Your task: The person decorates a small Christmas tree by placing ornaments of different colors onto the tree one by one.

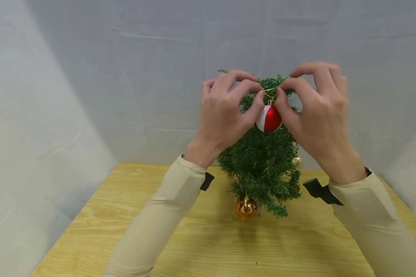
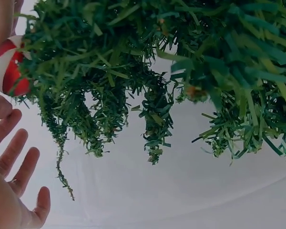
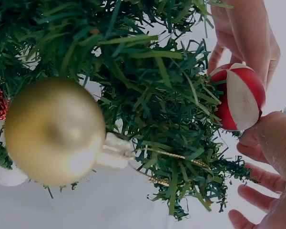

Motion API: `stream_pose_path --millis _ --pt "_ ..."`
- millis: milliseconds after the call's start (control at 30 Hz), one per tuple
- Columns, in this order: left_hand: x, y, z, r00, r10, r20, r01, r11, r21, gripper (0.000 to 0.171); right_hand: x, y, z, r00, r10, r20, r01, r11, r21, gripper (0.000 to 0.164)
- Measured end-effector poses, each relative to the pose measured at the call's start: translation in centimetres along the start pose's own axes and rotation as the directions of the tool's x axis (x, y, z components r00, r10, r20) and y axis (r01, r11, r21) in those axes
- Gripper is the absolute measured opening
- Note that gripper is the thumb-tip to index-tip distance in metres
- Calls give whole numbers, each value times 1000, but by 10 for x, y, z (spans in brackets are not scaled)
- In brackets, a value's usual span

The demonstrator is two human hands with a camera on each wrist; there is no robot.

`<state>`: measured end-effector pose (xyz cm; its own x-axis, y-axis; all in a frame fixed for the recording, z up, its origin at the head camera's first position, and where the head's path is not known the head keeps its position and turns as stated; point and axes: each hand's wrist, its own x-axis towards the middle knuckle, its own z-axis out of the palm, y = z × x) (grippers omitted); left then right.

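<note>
A red-and-white bauble [image 1: 272,120] hangs in front of the upper part of a small green artificial Christmas tree [image 1: 258,154]. Its thin gold string [image 1: 270,89] is stretched between both hands above it. On the left side, the left hand [image 1: 223,105] pinches the string between thumb and index finger. Opposite it, the right hand [image 1: 322,109] pinches the other side of the loop, other fingers raised and bent. In the right wrist view the bauble [image 3: 243,98] sits against the branch tips; whether the string goes around a branch cannot be told.
An orange shiny bauble [image 1: 246,209] hangs low at the tree's front. A gold bauble [image 3: 55,131] hangs from a gold string on the right side, below the right hand. The tree stands on a wooden table [image 1: 124,215] before a pale cloth backdrop [image 1: 152,77].
</note>
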<state>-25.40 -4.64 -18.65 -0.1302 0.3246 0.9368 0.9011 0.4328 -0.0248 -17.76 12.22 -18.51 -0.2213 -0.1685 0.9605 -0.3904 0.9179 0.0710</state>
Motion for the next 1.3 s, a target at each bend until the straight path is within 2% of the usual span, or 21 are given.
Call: stream_pose_path --millis 300,533,767,1033,1133,1300 --pt "4 2 5 997 -72 23 73 997 -32 20 7 0 -1 996 87 21 -88 996 28 24" --pt "6 4 5 992 -113 47 117 988 -102 22 11 -1 -3 994 109 22 -110 993 53 23" --pt "4 4 5 980 -159 115 174 976 -134 20 11 -1 -10 979 112 172 -112 994 -14 22" --pt "0 4 -1 968 -172 182 200 968 -150 19 11 -4 -21 924 168 344 -197 979 52 10" --pt "-4 4 -3 976 -129 178 151 981 -122 19 9 -6 -23 910 169 379 -208 976 62 8" --pt "-17 2 -3 995 11 96 -10 1000 -10 22 5 -8 -23 910 178 375 -224 971 83 8"
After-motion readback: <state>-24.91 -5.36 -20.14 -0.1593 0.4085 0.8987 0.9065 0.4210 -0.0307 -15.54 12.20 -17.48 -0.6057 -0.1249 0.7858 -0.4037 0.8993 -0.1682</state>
